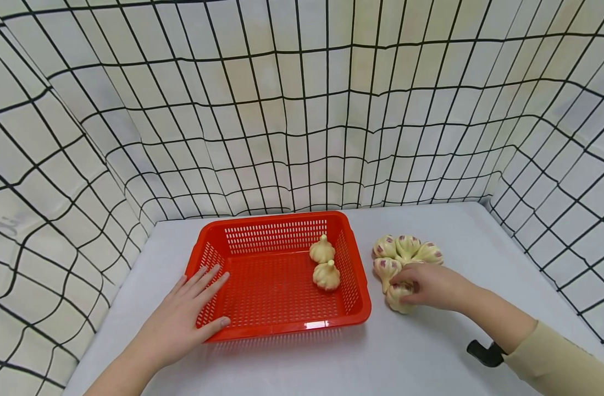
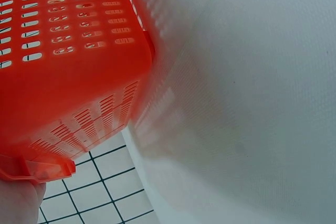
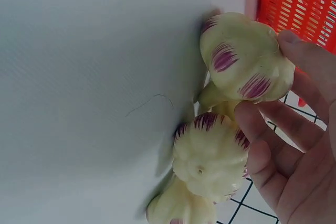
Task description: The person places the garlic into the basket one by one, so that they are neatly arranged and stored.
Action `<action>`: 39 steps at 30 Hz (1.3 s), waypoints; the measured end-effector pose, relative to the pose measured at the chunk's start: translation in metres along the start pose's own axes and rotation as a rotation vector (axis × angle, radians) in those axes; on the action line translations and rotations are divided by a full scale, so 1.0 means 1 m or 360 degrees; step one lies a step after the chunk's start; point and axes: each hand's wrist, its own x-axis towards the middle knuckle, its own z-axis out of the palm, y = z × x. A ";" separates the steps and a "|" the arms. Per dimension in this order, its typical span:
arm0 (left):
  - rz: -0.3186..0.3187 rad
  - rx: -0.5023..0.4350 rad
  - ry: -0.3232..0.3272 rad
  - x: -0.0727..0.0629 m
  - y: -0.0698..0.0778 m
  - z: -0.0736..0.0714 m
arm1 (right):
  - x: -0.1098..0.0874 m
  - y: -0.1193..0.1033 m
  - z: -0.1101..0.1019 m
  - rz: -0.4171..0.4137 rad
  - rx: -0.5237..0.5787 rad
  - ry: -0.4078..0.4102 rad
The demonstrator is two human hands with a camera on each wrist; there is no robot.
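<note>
A red plastic basket [image 1: 269,330] stands on the white table with two garlic bulbs [image 1: 326,275] at its right end. My left hand [image 1: 178,319] lies over the basket's left rim, fingers spread and straight; the left wrist view shows the basket's slotted wall [image 2: 68,103] close up. To the right of the basket, my right hand [image 1: 437,286] pinches a purple-streaked garlic bulb [image 3: 236,59] between thumb and fingers. That bulb is the nearest of a cluster of several garlic bulbs [image 1: 407,246], some partly hidden by the hand.
White walls covered by a black net [image 1: 311,115] enclose the table [image 1: 326,366] at the back and both sides. A black strap piece [image 1: 485,353] shows under the right sleeve [image 1: 559,357].
</note>
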 end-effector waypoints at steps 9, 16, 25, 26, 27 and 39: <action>0.0002 0.0005 0.0007 0.000 -0.001 0.001 | -0.008 0.002 0.000 -0.0038 0.0128 -0.0110; 0.0016 0.0000 0.0028 0.000 0.000 0.001 | -0.011 0.006 -0.005 -0.0051 0.0178 -0.0222; 0.0005 -0.0015 0.0009 0.000 0.002 -0.001 | -0.011 0.005 -0.008 -0.0014 0.0184 -0.0235; 0.0007 -0.0018 0.0015 -0.001 0.002 -0.001 | -0.011 0.004 -0.008 -0.0001 0.0173 -0.0215; 0.0010 -0.0020 0.0018 -0.001 0.002 -0.001 | -0.011 0.003 -0.008 0.0011 0.0149 -0.0193; 0.0019 -0.0013 0.0041 -0.001 0.002 -0.001 | -0.010 -0.006 0.004 0.0081 -0.0089 -0.0022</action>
